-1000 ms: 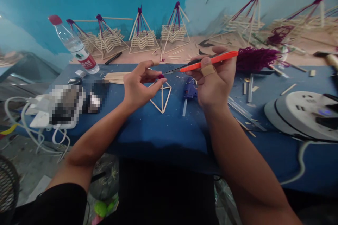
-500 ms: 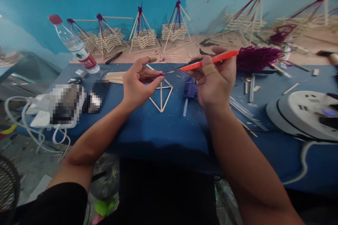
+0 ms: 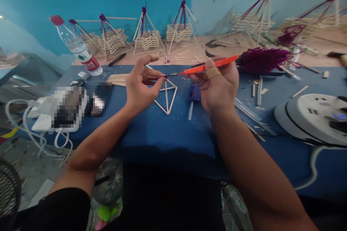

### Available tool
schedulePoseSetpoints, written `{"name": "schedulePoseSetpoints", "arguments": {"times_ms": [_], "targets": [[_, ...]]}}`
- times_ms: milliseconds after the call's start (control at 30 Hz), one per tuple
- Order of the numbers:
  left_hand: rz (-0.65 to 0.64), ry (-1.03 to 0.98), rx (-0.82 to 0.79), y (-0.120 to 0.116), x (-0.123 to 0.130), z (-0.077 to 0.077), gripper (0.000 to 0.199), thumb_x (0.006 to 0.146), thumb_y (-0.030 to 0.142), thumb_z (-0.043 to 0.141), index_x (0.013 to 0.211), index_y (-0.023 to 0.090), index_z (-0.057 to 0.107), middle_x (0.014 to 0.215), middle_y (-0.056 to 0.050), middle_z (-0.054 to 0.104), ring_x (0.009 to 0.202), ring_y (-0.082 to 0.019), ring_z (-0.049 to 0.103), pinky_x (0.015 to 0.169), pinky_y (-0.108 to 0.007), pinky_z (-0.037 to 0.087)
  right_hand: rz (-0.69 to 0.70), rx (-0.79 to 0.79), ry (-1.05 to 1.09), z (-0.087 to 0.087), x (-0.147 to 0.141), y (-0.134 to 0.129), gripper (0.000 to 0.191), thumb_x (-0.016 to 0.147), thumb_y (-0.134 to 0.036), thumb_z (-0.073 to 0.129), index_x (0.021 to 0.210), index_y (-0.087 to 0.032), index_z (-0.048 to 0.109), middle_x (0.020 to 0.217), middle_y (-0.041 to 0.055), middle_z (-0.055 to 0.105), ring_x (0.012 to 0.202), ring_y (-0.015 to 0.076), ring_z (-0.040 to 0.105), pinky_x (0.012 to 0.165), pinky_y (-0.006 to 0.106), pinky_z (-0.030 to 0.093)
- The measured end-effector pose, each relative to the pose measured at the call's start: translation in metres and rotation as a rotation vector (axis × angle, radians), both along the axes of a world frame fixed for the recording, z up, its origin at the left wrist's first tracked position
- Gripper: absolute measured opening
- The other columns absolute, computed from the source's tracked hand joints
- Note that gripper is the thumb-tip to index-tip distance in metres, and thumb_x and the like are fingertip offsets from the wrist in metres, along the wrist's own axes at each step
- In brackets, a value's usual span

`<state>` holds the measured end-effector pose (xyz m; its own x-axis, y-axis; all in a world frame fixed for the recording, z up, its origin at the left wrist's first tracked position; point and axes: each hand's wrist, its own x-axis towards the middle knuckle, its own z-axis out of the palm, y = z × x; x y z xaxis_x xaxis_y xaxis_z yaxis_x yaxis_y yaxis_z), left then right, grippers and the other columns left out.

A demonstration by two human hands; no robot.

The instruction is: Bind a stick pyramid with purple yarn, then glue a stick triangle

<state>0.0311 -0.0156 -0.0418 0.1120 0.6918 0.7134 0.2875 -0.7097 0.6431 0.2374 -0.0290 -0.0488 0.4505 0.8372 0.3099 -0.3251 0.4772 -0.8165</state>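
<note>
My left hand [image 3: 142, 85] pinches a small bit of purple yarn [image 3: 165, 78] between thumb and fingertips, at the upper end of a small frame of wooden sticks [image 3: 171, 101]. Part of that frame is hidden behind the hand. My right hand [image 3: 218, 83] is closed around a slim orange-handled tool [image 3: 199, 69] with a narrow metal tip, whose exact kind I cannot make out. Its tip points left and meets the yarn at my left fingertips. A bandage-like strip wraps my right thumb. Just left of that hand lies a blue glue gun [image 3: 195, 93].
Several stick structures with purple yarn tops [image 3: 148, 38] line the wall. Loose sticks [image 3: 116, 79] lie behind my left hand. A water bottle [image 3: 88, 59] stands left; a purple yarn bundle [image 3: 264, 59] and a round white power strip [image 3: 306, 115] are on the right.
My right hand and the orange-handled tool have shifted slightly left and down. The stick frame's lower corner has swung slightly right; my left hand keeps its pinch.
</note>
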Motion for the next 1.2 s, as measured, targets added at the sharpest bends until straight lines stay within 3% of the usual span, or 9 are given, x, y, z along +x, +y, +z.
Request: {"name": "schedulePoseSetpoints", "arguments": {"times_ms": [167,433,600,867,1100,1200], "targets": [[0.002,-0.026,-0.008,-0.007,0.004,0.002,0.071,0.089,0.027,0.084,0.15,0.034,0.048,0.094,0.006,0.082,0.08,-0.014,0.08,0.073,-0.025,0.066,0.021,-0.032,0.026,0.004,-0.001,-0.005,0.037,0.088,-0.046,0.087,0.1,-0.029,0.056,0.082,-0.0076,0.065,0.071,0.015,0.077,0.068,0.033,0.073],[-0.018,-0.069,0.071,-0.009,0.007,0.005,0.057,0.089,0.016,0.081,0.132,0.035,0.049,0.086,0.01,0.079,0.073,-0.011,0.076,0.063,-0.025,0.062,0.056,-0.024,0.053,0.002,0.003,-0.005,0.036,0.088,-0.043,0.089,0.099,-0.029,0.058,0.082,-0.0081,0.068,0.074,0.016,0.079,0.068,0.034,0.074],[0.032,0.002,0.052,-0.007,0.006,0.002,0.058,0.091,0.025,0.082,0.137,0.032,0.048,0.088,0.008,0.079,0.076,-0.012,0.076,0.068,-0.025,0.061,0.054,-0.033,0.073,-0.001,0.005,-0.002,0.032,0.089,-0.039,0.088,0.098,-0.028,0.059,0.078,-0.0073,0.067,0.072,0.0162,0.078,0.068,0.034,0.073],[0.011,-0.02,0.023,-0.006,0.008,0.002,0.053,0.091,0.021,0.078,0.133,0.031,0.049,0.088,0.008,0.077,0.074,-0.012,0.074,0.072,-0.026,0.063,0.059,-0.069,0.11,0.003,-0.001,-0.006,0.034,0.089,-0.043,0.089,0.095,-0.027,0.06,0.076,-0.0072,0.067,0.073,0.0173,0.08,0.066,0.033,0.074],[0.007,0.0,-0.006,-0.004,0.005,0.001,0.049,0.09,0.024,0.079,0.13,0.031,0.051,0.088,0.006,0.075,0.076,-0.013,0.074,0.072,-0.029,0.063,-0.011,-0.05,0.2,0.007,0.01,-0.001,0.034,0.093,-0.047,0.083,0.083,-0.022,0.063,0.074,-0.0012,0.071,0.065,0.0156,0.077,0.061,0.027,0.07],[-0.023,-0.02,0.001,-0.004,0.004,0.0,0.049,0.09,0.023,0.079,0.129,0.031,0.05,0.087,0.007,0.075,0.075,-0.012,0.073,0.072,-0.028,0.062,-0.095,0.017,0.23,0.009,0.013,-0.001,0.028,0.092,-0.041,0.082,0.085,-0.023,0.061,0.072,-0.003,0.07,0.064,0.0152,0.076,0.057,0.026,0.068]]}}
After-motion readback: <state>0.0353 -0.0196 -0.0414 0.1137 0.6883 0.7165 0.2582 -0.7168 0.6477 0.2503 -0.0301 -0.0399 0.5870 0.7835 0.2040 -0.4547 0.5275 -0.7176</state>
